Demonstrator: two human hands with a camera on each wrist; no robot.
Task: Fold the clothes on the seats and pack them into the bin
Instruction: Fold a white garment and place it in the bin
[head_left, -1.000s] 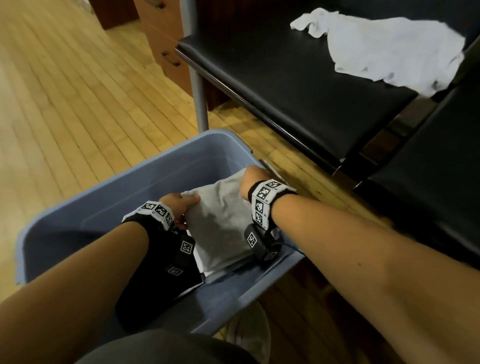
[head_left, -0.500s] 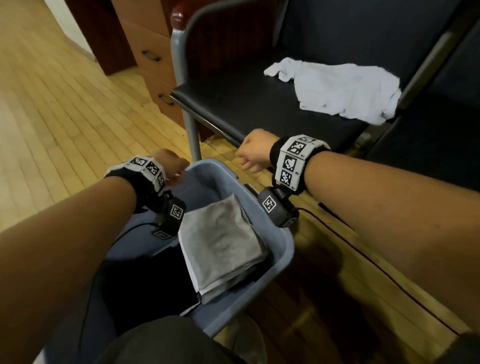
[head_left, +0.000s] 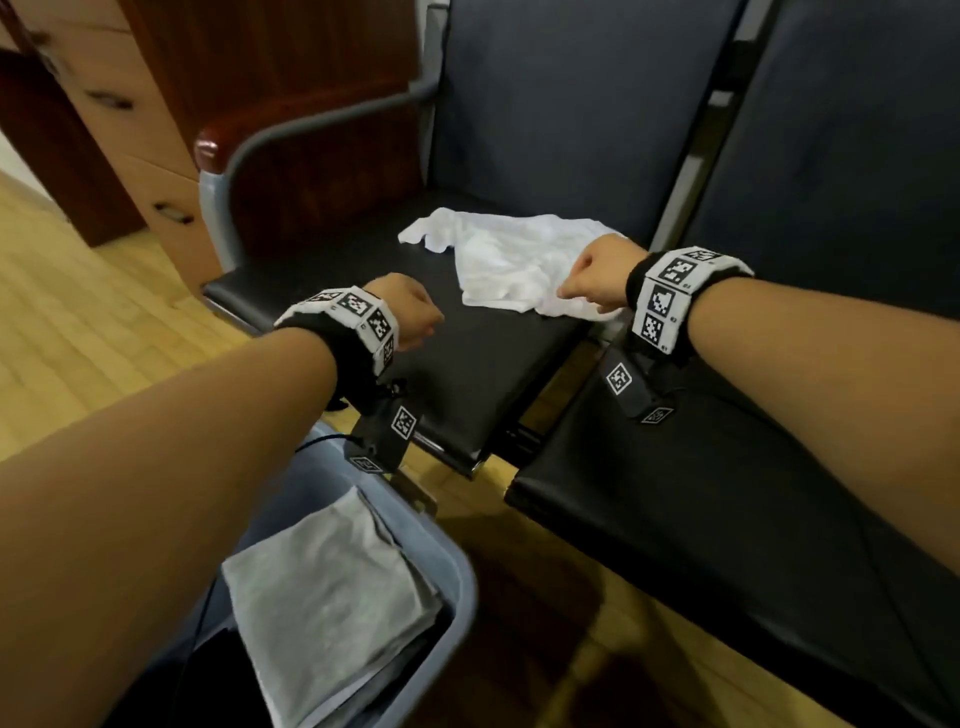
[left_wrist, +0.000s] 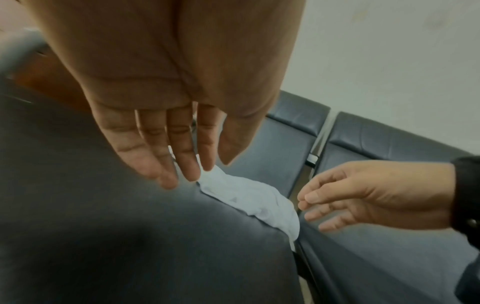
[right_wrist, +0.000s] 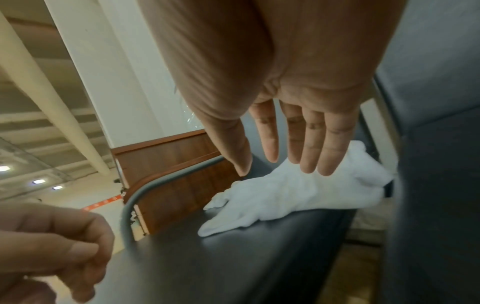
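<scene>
Moments after setting a folded grey garment (head_left: 332, 597) into the blue bin (head_left: 460, 577) at the near left, where it lies atop darker clothes, a person has lifted both hands out and reached toward the seats. With the bin load settled, the work turns, by the look of it, to the next piece. Beyond the bin, the left hand (head_left: 408, 312) hovers over the bare near part of the black seat (head_left: 332, 275), fingers straight and relaxed in its wrist view, holding nothing. To the right and slightly farther, the right hand (head_left: 597, 275) hangs just over the near right edge of a crumpled white garment (head_left: 498, 254), fingers loosely extended; from the head view it could be touching the cloth, but the wrist views show no grip yet. The white garment lies unfolded toward the far right of that seat, beside the gap before the next seat (head_left: 727, 493). Farther left stands a wooden cabinet (head_left: 145, 171).
</scene>
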